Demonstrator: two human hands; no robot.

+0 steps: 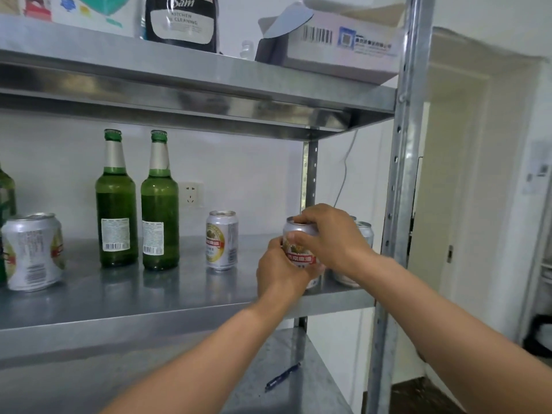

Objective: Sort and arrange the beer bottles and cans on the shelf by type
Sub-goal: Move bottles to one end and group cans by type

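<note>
We've got both hands on one can — left hand wraps its body, right hand pinches the rim.

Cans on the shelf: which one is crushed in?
The can at the far left: its sides are pinched inward, while the lone can right of the green bottles stands straight-walled.

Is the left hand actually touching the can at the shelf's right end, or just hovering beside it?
Touching. The head view shows the left hand curled round the lower body of the can with no gap, while the right hand grips its top.
</note>
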